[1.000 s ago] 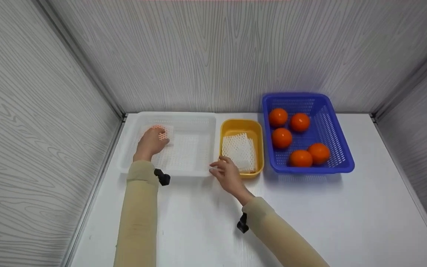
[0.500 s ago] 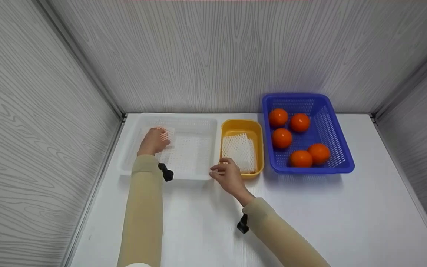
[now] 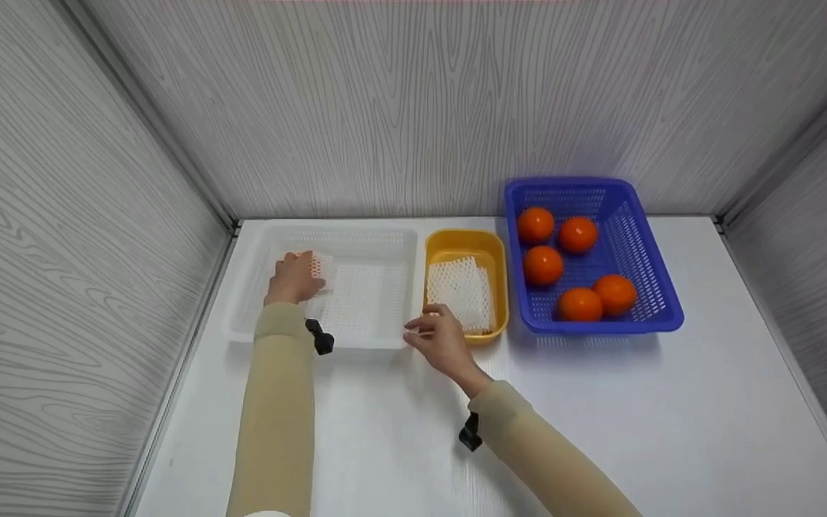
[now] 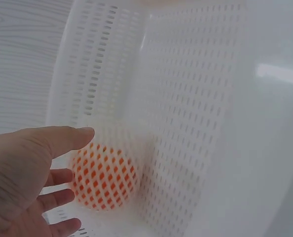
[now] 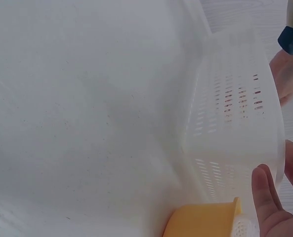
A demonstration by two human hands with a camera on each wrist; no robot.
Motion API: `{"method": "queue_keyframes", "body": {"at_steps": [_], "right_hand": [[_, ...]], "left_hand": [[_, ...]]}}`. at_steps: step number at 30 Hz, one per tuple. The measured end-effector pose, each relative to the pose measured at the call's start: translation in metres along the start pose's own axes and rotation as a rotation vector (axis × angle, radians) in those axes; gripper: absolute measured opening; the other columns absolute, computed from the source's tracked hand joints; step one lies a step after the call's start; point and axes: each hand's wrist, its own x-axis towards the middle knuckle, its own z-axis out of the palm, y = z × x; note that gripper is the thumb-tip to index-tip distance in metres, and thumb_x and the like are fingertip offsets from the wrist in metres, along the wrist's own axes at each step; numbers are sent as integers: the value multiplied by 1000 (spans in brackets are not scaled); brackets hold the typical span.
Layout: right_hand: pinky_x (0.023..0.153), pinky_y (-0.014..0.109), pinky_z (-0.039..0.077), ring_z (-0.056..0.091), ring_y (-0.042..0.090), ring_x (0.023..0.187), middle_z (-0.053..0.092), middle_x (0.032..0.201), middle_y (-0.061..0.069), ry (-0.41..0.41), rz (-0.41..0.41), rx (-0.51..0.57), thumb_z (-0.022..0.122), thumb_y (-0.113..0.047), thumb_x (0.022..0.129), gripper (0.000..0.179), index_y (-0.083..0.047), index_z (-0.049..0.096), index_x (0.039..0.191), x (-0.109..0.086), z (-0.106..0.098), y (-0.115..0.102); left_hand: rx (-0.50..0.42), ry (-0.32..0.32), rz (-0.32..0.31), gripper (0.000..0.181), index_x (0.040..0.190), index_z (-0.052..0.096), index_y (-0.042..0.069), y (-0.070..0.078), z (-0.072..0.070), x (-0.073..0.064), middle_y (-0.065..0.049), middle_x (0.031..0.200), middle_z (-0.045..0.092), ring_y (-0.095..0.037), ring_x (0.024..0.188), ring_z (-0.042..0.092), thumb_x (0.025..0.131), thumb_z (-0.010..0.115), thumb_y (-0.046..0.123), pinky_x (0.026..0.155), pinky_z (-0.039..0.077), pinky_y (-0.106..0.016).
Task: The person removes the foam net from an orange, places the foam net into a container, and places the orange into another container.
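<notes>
In the white perforated basket (image 3: 370, 294) lies an orange in a white foam net sleeve (image 4: 104, 177), against the basket's left side. My left hand (image 3: 293, 278) is right beside that sleeved orange, with thumb and fingers spread apart; the left wrist view shows the fingertips at its near side. With my right hand (image 3: 442, 341) I pinch the basket's front right corner, digits on both sides of the rim (image 5: 279, 133). Next to this hand stands a yellow container (image 3: 456, 244) with several flat white foam nets (image 3: 456, 287) inside.
A blue perforated basket (image 3: 578, 183) with several bare oranges (image 3: 543, 266) stands on the right. Wood-grain panels (image 3: 385, 108) enclose the white table (image 3: 385, 431) at the back and both sides.
The white basket's front edge has come slightly toward me. My left hand has drawn back a little from the sleeved orange and loosened. My right hand stays at the corner.
</notes>
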Motion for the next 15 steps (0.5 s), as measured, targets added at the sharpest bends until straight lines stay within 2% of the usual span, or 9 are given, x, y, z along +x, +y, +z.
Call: {"method": "queue_keyframes", "body": {"at_steps": [2, 7, 9, 12, 15], "right_hand": [[85, 29, 53, 62, 20, 99, 48, 133, 15, -2, -2, -5, 73, -12, 89, 15, -5, 75, 102, 1, 0, 0], [85, 29, 53, 61, 20, 100, 48, 132, 15, -7, -3, -9, 73, -12, 89, 15, -6, 75, 103, 2, 0, 0], [85, 29, 53, 61, 20, 100, 49, 131, 14, -10, 5, -2, 73, -11, 89, 15, -6, 75, 103, 2, 0, 0], [85, 30, 53, 60, 20, 99, 49, 130, 14, -8, 10, 6, 73, -11, 89, 14, -6, 75, 102, 1, 1, 1], [85, 31, 54, 61, 21, 99, 49, 129, 15, -4, 8, 13, 73, -11, 89, 14, -5, 75, 101, 1, 0, 1]], "left_hand": [[8, -6, -15, 70, 152, 24, -3, -1, -1, 0, -31, 151, 28, -48, 138, 24, 96, 58, 20, 108, 27, -61], [20, -51, -58, 53, 138, 45, -10, -3, -2, -3, -31, 136, 49, -45, 122, 48, 95, 57, 18, 100, 41, -57], [22, -39, -72, 44, 128, 54, -11, -3, -3, -5, -32, 131, 50, -44, 118, 49, 94, 56, 17, 97, 43, -56], [41, 16, -74, 37, 118, 59, -13, -3, -4, -7, -35, 128, 44, -47, 117, 44, 93, 56, 14, 96, 41, -59], [40, 43, -84, 35, 118, 58, -13, -3, -5, -10, -34, 128, 41, -47, 117, 42, 92, 57, 11, 97, 38, -62]]}}
